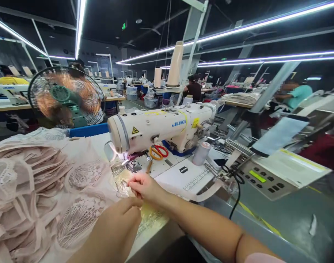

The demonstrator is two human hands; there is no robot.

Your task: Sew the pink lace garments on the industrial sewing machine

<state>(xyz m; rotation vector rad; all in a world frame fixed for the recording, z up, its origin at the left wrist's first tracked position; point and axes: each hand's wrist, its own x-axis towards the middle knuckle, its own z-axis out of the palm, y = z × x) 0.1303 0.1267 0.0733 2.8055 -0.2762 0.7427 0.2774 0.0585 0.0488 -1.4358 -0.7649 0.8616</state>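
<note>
My right hand (146,187) is pinched closed just in front of the sewing machine's needle area. My left hand (119,221) is closed too, its fingertips meeting the right hand's; what either pinches is hidden or too small to make out. Beside the left hand spreads a pale pink lace bra (80,219), its cups flat on the table. The white sewing machine (161,128) stands behind the hands, its lamp lit at the needle. A pale elastic band (194,197) runs from the right side toward my right wrist.
Pink lace garments (43,168) are heaped at left. Scissors (158,152) with red and orange handles lie under the machine arm, near a thread spool (201,153). A control box (276,175) stands at right. A fan (67,96) is behind; people sit farther back.
</note>
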